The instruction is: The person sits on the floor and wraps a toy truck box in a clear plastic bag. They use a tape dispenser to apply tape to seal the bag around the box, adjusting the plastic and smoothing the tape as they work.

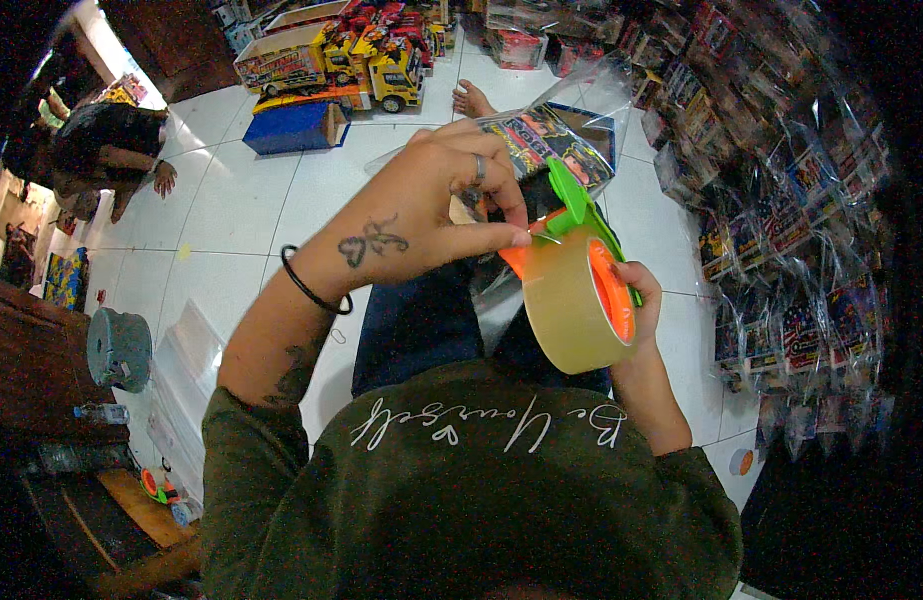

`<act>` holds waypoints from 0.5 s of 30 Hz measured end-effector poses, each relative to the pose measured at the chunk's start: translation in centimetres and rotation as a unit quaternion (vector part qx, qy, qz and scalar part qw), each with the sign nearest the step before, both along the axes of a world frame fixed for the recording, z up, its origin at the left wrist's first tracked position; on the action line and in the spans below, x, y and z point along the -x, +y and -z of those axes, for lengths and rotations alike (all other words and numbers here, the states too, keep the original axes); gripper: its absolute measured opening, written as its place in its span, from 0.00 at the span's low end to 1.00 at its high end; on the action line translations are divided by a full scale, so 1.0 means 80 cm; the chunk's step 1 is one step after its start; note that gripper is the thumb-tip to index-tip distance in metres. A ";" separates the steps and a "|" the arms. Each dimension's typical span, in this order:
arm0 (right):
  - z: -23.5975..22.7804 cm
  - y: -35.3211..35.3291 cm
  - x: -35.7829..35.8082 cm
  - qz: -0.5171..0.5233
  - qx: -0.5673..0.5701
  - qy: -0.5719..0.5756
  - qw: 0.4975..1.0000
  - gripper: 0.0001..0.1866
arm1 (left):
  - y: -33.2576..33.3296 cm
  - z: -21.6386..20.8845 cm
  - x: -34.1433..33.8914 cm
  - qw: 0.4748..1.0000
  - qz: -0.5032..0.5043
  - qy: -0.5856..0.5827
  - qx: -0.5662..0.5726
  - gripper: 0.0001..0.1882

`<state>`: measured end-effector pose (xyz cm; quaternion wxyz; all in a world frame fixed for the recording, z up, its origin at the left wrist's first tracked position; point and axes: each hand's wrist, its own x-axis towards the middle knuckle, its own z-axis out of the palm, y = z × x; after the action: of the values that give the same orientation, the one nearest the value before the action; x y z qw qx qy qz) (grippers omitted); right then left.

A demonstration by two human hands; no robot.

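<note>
A tape dispenser point(572, 195) with green and orange parts carries a wide roll of yellowish clear packing tape point(572, 310) on an orange hub. My right hand point(644, 300) grips the dispenser from its right side, most of the fingers hidden behind it. Thumb and forefinger of my left hand point(467, 195) pinch together at the dispenser's front, seemingly on the tape's edge; what exactly lies between them is small. Just beyond both hands is a printed box point(592, 130) with blue sides, partly in clear plastic film and partly covered by my left hand and the dispenser.
Toy trucks point(362, 60) and a blue box point(297, 128) sit on the tiled floor ahead. Plastic-wrapped packages point(782, 240) line the right. Another person point(112, 150) crouches at far left, near a grey-green round spool point(120, 348), plastic sheets point(182, 400) and another dispenser point(160, 487).
</note>
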<state>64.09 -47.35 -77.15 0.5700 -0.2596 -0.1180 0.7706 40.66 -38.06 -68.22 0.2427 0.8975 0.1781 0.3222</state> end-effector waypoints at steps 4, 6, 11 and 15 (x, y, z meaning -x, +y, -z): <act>0.005 0.000 -0.005 -0.026 0.000 -0.004 1.000 0.28 | 0.013 -0.024 0.005 0.990 0.069 0.085 -0.088 0.09; 0.007 -0.001 -0.005 -0.049 -0.004 -0.004 0.999 0.28 | 0.015 -0.034 0.004 0.980 0.108 0.096 -0.136 0.08; 0.003 -0.003 -0.004 -0.013 0.020 0.004 1.000 0.29 | 0.008 -0.044 -0.001 0.953 0.104 0.133 -0.253 0.10; -0.001 -0.005 -0.007 -0.031 -0.009 0.020 0.999 0.30 | 0.005 -0.045 -0.001 0.945 0.062 0.114 -0.299 0.10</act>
<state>64.62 -47.75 -77.06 0.5501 -0.2352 -0.1215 0.7920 40.73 -37.63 -64.60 -0.0397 0.9689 0.0437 0.2401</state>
